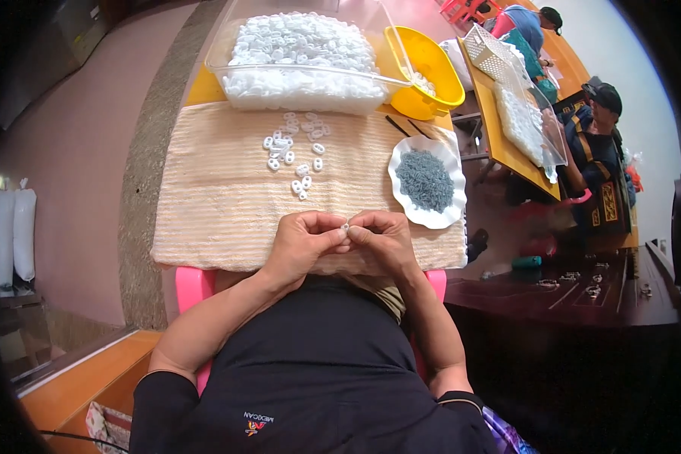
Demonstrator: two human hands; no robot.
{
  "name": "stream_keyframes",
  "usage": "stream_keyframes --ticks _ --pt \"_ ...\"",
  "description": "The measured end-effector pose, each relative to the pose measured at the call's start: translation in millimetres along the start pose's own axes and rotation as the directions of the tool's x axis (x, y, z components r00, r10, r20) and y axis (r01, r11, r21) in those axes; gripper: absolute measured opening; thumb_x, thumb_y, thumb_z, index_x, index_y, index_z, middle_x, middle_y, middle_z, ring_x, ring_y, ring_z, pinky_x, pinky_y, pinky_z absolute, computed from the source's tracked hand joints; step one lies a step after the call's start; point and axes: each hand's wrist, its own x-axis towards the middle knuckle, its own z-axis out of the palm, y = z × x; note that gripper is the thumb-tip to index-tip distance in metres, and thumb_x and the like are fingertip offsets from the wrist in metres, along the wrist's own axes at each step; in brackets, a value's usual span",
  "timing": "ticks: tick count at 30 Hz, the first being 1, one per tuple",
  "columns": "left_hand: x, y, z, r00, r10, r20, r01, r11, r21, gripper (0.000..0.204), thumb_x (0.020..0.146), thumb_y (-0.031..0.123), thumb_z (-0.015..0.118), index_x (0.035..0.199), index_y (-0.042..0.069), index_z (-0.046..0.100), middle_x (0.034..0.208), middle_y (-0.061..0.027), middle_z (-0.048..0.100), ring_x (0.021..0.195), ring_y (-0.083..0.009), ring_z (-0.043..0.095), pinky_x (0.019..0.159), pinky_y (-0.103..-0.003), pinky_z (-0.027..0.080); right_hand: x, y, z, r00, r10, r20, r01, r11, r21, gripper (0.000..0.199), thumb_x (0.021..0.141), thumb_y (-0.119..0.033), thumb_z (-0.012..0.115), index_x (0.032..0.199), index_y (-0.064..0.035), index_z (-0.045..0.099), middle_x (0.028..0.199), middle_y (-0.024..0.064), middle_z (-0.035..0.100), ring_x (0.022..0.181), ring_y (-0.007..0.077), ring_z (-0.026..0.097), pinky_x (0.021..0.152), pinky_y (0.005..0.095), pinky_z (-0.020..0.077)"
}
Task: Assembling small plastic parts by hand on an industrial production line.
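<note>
- A small white plastic piece (345, 226) is pinched between the fingertips of both hands, right where the two hands meet at the near edge of the cloth.
- The left hand (303, 242) is curled, thumb and forefinger closed on the piece from the left side.
- The right hand (382, 240) is likewise curled, its fingertips closed on the same piece from the right; the knuckles of the two hands almost touch.
- Both hands rest over a pale striped towel (219, 204) spread on the table.
- Further out on the towel, well apart from the hands, lies a loose scatter of white pieces (295, 155) of the same kind.
- To the right of the hands, near the towel's edge, a white scalloped plate (452, 216) holds a heap of small grey parts (425, 180).
- At the far edge stands a clear plastic tub (227, 45) heaped with white pieces.
- Just beside it, on the right, sits a yellow bowl (439, 64).
- Other people sit at an orange table (507, 144) far right.
</note>
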Motion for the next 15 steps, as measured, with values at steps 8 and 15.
stream_keyframes --ticks 8,15 --pt "0 -2 2 1.0 -0.009 0.011 0.009 1.0 0.019 0.015 0.088 0.0 0.064 0.102 -0.005 0.063 0.09 -0.0111 0.068 0.078 -0.014 0.067 0.074 -0.026 0.058 -4 1 4 0.995 0.086 -0.045 -0.08 0.989 0.125 0.009 0.088 -0.005 0.067 0.09 0.0045 0.068 0.08 0.0065 0.069 0.068 0.0099 0.063 0.062 0.023 0.0537" --pt "-2 4 3 0.999 -0.036 0.034 0.036 0.999 -0.012 0.016 0.089 0.001 0.064 0.104 -0.003 0.063 0.09 -0.0096 0.068 0.079 -0.0134 0.066 0.075 -0.026 0.057 -16 -2 4 0.996 0.002 -0.085 -0.003 1.0 -0.016 0.017 0.09 -0.005 0.065 0.102 0.0065 0.066 0.085 0.0061 0.068 0.069 0.009 0.063 0.063 0.0218 0.0528"
